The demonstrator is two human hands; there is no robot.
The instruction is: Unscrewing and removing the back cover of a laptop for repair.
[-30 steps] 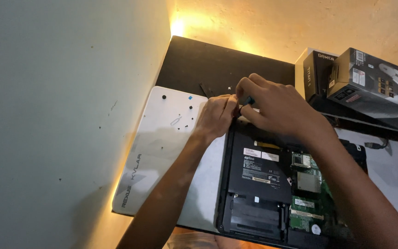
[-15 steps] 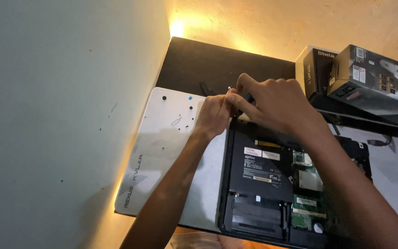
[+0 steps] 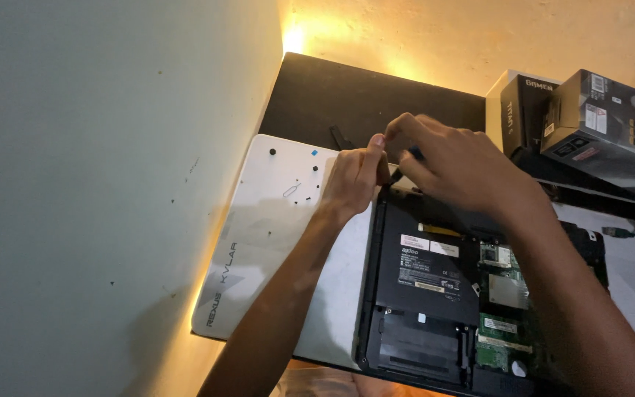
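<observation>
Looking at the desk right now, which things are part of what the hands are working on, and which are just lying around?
In use:
left hand and right hand, meeting at the top edge of the opened laptop
small dark tool in the right hand
white mat under the laptop

Lying about:
dark boxes at the right
small screws on the mat
cable

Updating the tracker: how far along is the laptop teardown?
Done: the laptop lies underside up with a cover off, green boards exposed. In hand: the left hand and right hand pinch something small and dark at its top edge; what exactly is hidden. Left: the black labelled panel looks still fitted.
</observation>
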